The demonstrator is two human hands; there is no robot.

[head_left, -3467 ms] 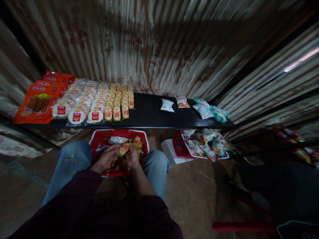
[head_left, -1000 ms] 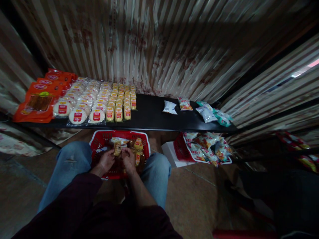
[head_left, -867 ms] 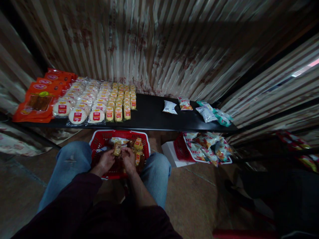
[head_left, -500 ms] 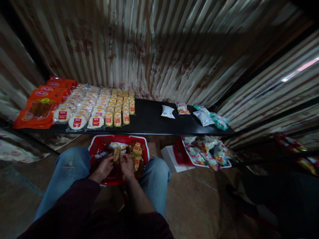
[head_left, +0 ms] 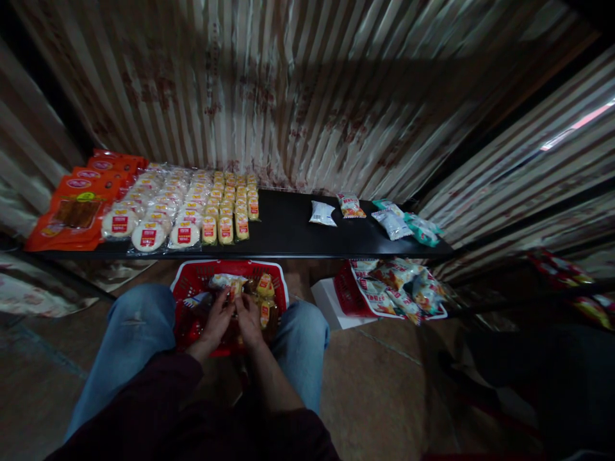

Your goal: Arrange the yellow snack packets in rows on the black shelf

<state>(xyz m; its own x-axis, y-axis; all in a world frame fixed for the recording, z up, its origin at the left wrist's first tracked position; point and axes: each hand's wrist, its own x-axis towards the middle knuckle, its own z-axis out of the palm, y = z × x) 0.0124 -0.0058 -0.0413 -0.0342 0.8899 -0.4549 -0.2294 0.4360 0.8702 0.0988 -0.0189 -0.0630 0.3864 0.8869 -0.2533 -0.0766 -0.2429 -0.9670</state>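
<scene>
Fingers of the left hand and the right hand are drawn in narrow, with a small yellow pack held between the two sets of tips. The exact contact of each fingertip cannot be told; the light is dim. The pack is above the red basket, which sits between the knees. Inside, near the right hand, lie other yellow packs; a white packet lies just beyond the fingers. Risk noted: the wrapper looks slick, so uneven pressure could let the pack slip back into the basket — or crush its contents, if soft. Beyond the basket, the black shelf bears close rows of yellow cakes beside round white packs. Those rows stand near the front edge — a brushing sleeve or knuckle could, in my judgement, tip the front ones off.
</scene>
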